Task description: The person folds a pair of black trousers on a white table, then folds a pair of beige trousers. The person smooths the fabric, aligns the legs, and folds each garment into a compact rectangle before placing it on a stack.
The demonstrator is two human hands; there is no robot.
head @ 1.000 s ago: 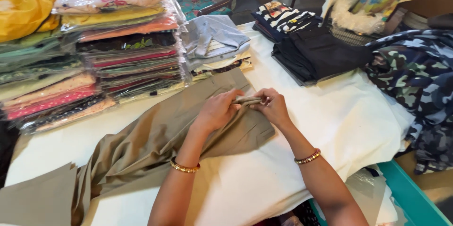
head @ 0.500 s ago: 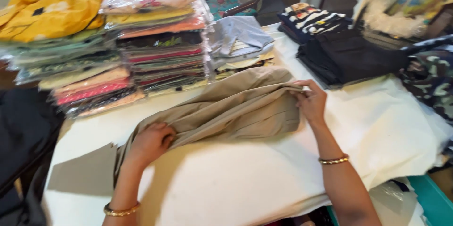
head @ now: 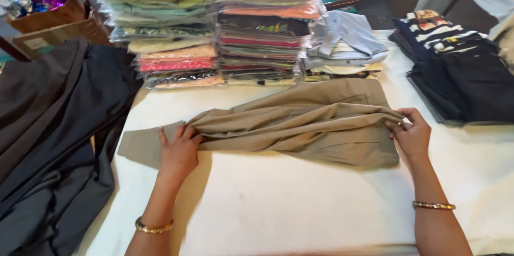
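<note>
Now | left hand [head: 179, 151] pinching khaki trousers [head: 305, 122] | right hand [head: 411, 135] pinching their other end

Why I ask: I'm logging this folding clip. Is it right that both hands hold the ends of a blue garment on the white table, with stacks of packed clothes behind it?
Not quite: the garment is khaki, not blue, as the head view shows. The left hand and right hand do hold its ends on the white table, with stacks of packed clothes behind it.

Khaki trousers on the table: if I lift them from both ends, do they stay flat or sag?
The trousers would probably sag: the cloth already bunches in soft folds between the left hand and right hand. They look light, and likely slide easily on the smooth white table.
</note>
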